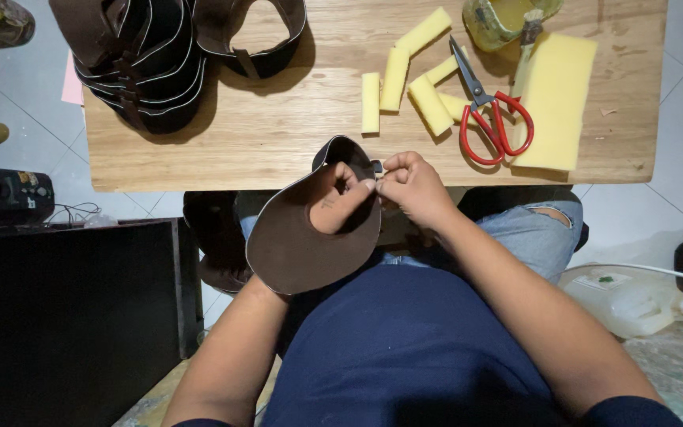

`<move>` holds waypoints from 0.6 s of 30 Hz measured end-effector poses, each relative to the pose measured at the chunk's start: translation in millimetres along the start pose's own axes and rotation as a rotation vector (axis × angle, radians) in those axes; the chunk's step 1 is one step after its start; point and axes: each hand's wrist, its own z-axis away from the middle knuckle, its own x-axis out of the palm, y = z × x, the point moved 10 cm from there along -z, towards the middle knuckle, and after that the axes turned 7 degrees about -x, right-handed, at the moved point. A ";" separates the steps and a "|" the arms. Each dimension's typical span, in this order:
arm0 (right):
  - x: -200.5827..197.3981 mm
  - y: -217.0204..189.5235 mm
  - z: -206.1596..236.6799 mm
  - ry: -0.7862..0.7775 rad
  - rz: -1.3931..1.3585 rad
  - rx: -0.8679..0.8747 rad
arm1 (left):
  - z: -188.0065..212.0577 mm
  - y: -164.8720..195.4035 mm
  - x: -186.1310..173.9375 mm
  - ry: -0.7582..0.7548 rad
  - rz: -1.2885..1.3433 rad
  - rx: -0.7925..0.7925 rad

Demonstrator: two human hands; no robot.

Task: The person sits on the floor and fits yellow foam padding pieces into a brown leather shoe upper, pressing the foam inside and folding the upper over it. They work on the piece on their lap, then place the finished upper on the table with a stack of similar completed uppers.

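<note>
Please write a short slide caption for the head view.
Both hands hold a curved brown leather piece before a wooden table.

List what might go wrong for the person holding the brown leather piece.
The brown leather piece is held in the air off the wooden table, pinched only at its edge by the left hand and right hand; it may slip. The red scissors lie near the right hand, so a reach might catch them.
</note>
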 end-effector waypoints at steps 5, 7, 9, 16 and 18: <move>8.7 -0.5 -3.4 -0.024 -0.073 0.002 | -11.0 -14.9 4.0 -0.095 0.000 -0.049; 8.9 4.4 -2.5 -0.014 -0.097 0.064 | -11.9 -13.2 4.7 -0.111 0.017 -0.049; 9.7 -0.5 -2.9 -0.021 -0.093 0.025 | -10.2 -11.6 1.4 -0.084 -0.055 -0.062; 9.6 -4.0 -1.8 -0.016 -0.067 0.011 | -1.7 -12.0 -2.3 -0.020 -0.155 0.034; 10.7 -4.8 -1.8 -0.021 -0.137 0.021 | -8.0 -19.2 4.9 -0.034 0.070 0.062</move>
